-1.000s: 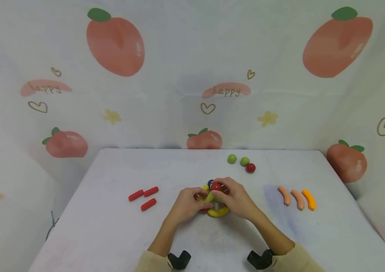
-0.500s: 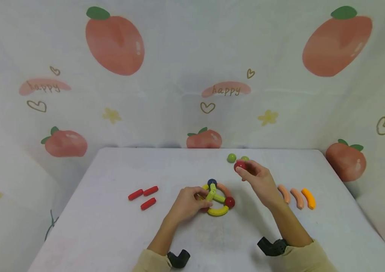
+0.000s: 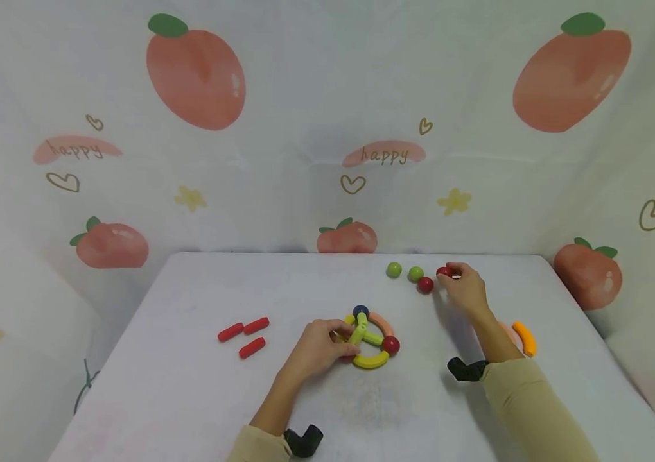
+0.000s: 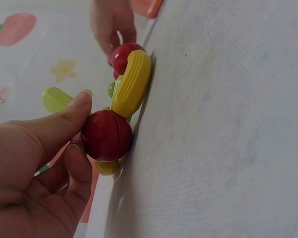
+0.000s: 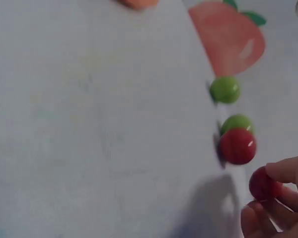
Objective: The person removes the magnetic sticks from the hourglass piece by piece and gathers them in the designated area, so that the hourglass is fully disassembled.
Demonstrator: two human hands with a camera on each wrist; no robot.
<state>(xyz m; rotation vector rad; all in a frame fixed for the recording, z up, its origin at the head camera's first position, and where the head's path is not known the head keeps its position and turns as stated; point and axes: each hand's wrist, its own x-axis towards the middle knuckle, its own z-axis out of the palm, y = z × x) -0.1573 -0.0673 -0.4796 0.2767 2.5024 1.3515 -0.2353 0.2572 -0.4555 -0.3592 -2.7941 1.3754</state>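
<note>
White tabletop (image 3: 189, 404): the right hand (image 3: 467, 290) pinches a ball (image 5: 263, 185) (deep red).

One table (image 3: 177, 398) is being watched from three places
From the head, table and cloth backdrop (image 3: 281, 128) are being viewed forward and down, from farthest off; from the left wrist, a ring of rods and balls (image 4: 126, 96) is being seen close and low; from the right wrist, green and red balls (image 5: 238, 146) are being shown near, sideways — both groups being shared with the head view.
</note>
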